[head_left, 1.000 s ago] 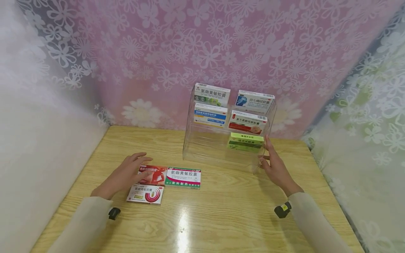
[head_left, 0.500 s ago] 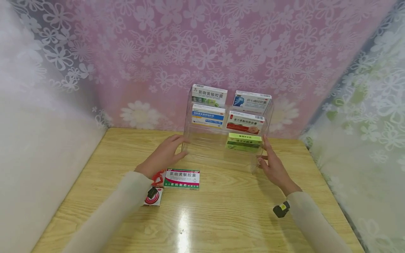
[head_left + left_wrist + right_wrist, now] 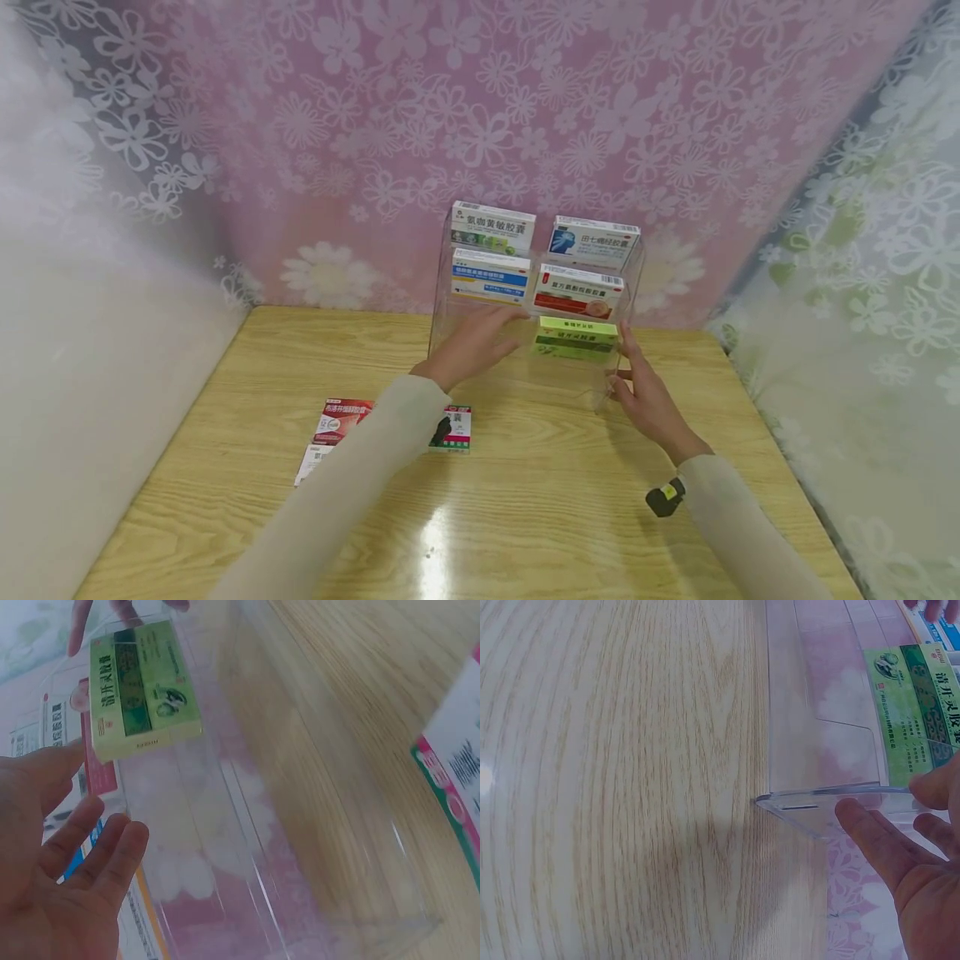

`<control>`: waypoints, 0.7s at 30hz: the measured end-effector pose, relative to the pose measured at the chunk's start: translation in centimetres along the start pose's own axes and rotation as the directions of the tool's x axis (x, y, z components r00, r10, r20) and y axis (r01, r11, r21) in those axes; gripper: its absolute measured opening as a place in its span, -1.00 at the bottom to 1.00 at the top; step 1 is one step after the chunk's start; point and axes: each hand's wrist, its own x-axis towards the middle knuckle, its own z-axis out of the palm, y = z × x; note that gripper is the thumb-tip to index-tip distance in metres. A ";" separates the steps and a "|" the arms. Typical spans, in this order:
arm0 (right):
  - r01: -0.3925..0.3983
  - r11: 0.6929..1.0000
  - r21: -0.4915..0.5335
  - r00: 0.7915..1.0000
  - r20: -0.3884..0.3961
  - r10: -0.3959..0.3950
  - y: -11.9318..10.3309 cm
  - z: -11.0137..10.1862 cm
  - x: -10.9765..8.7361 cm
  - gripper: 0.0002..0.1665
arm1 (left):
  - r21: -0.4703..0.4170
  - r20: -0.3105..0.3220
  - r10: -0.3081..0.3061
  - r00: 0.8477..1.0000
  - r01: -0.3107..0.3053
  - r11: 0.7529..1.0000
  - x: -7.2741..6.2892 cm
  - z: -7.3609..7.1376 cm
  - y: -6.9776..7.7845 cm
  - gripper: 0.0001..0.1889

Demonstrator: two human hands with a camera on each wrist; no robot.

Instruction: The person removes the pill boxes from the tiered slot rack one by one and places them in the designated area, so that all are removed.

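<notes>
Clear plastic forms the stepped rack (image 3: pixel 558 381) right of centre, in which five capsule boxes (image 3: pixel 577 293) are propped, probably so that fronts can be read. Its right side is touched by the right hand (image 3: pixel 652 408), fingers spread, seemingly for steadiness. Nothing is held by the left hand (image 3: pixel 476 342), loosely spread near the green capsule box (image 3: pixel 576 337). Lower left, three flat boxes (image 3: pixel 339 420) are partly covered by the sleeve (image 3: pixel 382 467).

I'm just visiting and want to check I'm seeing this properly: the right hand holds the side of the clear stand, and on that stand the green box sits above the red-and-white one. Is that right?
Not quite: the head view shows the green box below the red-and-white box. The right hand does hold the clear stand's side.
</notes>
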 end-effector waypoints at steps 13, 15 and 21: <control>-0.011 1.000 0.002 1.000 0.004 0.011 0.1 0.2 0.1 0.14 | -0.142 0.028 -0.104 0.994 0.107 0.984 3.3 3.1 1.1 -0.47; -0.007 1.000 0.000 1.000 0.002 0.007 0.0 0.2 0.1 0.14 | -0.122 0.017 -0.096 0.995 0.098 0.988 3.6 3.7 1.2 -0.48; -0.003 1.000 -0.003 1.000 -0.002 0.003 -0.1 0.1 0.1 0.15 | -0.113 -0.053 -0.081 0.995 0.075 0.991 3.9 4.6 1.6 -0.57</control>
